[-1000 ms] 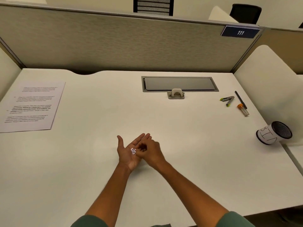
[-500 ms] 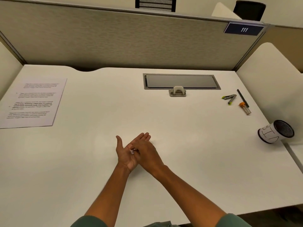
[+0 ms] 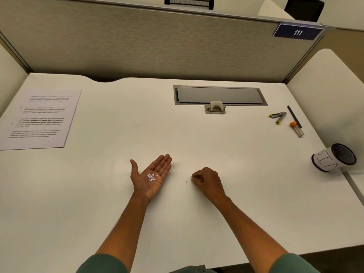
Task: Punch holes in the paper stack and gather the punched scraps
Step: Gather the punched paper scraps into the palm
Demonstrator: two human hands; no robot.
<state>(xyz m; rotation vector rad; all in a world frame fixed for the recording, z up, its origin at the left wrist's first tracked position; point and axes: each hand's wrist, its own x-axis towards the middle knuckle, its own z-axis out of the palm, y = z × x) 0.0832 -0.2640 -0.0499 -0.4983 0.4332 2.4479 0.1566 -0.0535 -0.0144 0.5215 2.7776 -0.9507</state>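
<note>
- Left hand (image 3: 151, 177) is laid palm-up with fingers straight, and a small heap of white round paper scraps (image 3: 151, 177) is cupped in it.
- Right hand (image 3: 207, 181) is curled knuckles-up on the white desk (image 3: 118, 194) beside a tiny dark speck (image 3: 186, 182); whether anything is pinched cannot be told.
- Printed white paper stack (image 3: 38, 120) is seen at far left.
- Paper-wrapped black mesh cup (image 3: 333, 157) is tipped on its side at right; its contents cannot be seen.

The table (image 3: 197, 138) is white. The paper (image 3: 39, 119) is white with lines of black writing. The little scraps (image 3: 151, 176) are white. The hole punch (image 3: 215, 107) is grey. The sleeves (image 3: 102, 264) are green. The cup (image 3: 332, 157) is white with black letters. The small tube (image 3: 297, 129) has an orange cap.
</note>
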